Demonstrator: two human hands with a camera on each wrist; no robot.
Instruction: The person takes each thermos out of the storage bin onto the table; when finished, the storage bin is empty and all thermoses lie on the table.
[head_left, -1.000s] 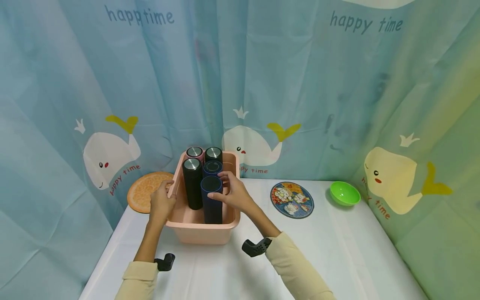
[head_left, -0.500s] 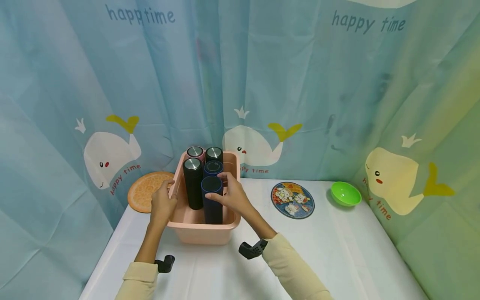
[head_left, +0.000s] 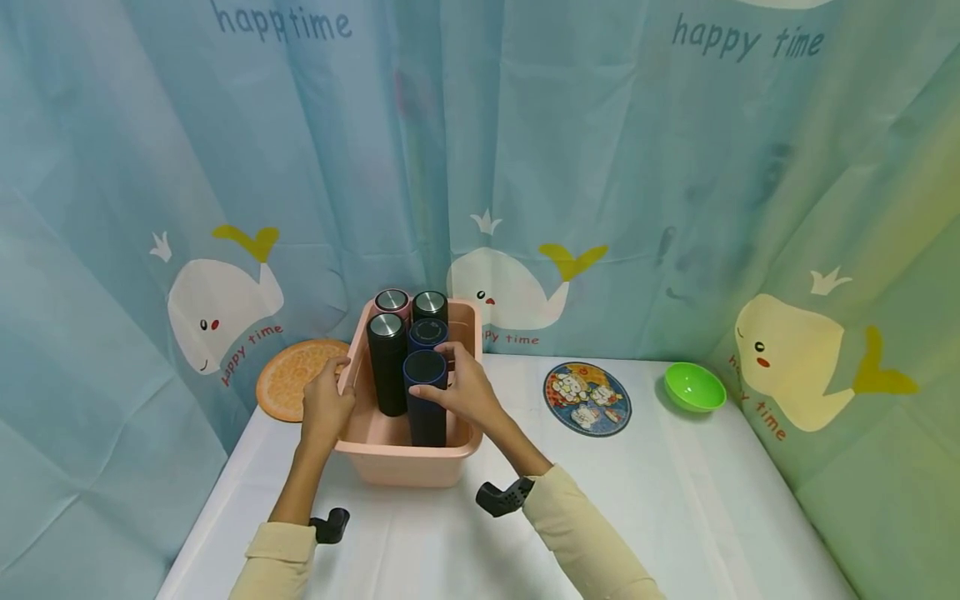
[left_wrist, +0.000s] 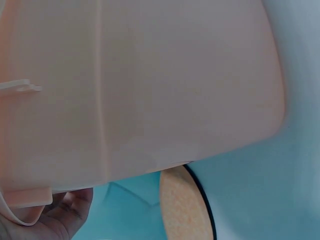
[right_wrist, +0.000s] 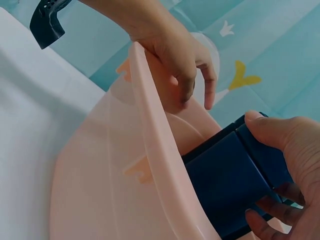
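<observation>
A pale pink plastic bin [head_left: 408,471] stands on the table with several thermos bottles upright in it. My left hand [head_left: 326,404] grips the bin's left rim. With thumb and fingers, my right hand [head_left: 468,387] holds the top of the front dark blue thermos [head_left: 427,417]. Close behind that is a second blue thermos [head_left: 428,333], and a black thermos [head_left: 388,371] with a silver-topped lid is to its left. At the back are a pink thermos [head_left: 392,302] and another dark thermos [head_left: 430,305]. The right wrist view shows the held blue thermos [right_wrist: 225,175] inside the bin.
An orange-slice round mat [head_left: 288,383] lies left of the bin, partly behind my left hand. To the right are a cartoon-printed round mat [head_left: 587,398] and a green bowl [head_left: 694,387]. A blue whale-print curtain [head_left: 600,167] hangs behind the table.
My right forearm has shifted very slightly left. Both hands keep their holds, and the bottles and bin look the same.
</observation>
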